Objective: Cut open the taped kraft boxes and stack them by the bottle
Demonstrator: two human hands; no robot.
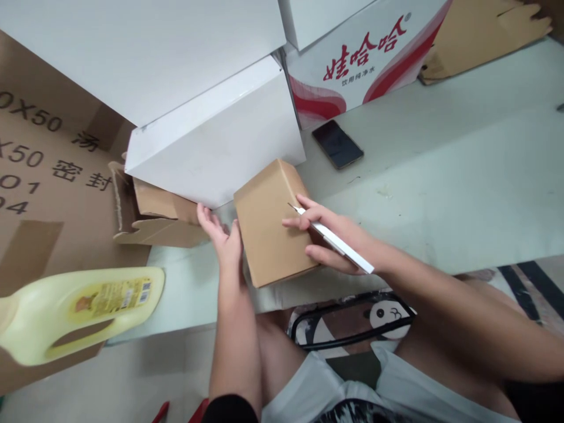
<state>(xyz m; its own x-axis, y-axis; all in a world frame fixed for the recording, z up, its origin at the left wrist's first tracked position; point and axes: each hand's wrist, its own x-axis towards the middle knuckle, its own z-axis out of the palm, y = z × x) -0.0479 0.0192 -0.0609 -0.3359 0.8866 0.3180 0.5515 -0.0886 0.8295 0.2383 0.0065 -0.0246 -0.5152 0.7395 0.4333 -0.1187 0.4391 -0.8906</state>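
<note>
A plain brown cardboard box (275, 226) sits slightly tilted on the pale green table, between my two hands. My left hand (224, 238) is at its left side, fingers stretched out and thumb close against the cardboard; whether it bears any weight I cannot tell. My right hand (332, 235) rests over the box's right edge, its fingertips on the top face. Between those fingers lies a slim white utility knife (341, 242), its thin tip pointing up and left across the box.
White boxes (220, 141) and a white carton with red lettering (365, 64) line the back. A phone (337, 144) lies behind my right hand. At left are an opened brown carton (163, 220), a large printed carton (79, 229) and a pale yellow bottle (88, 305). Flattened cardboard (480, 41) is at far right.
</note>
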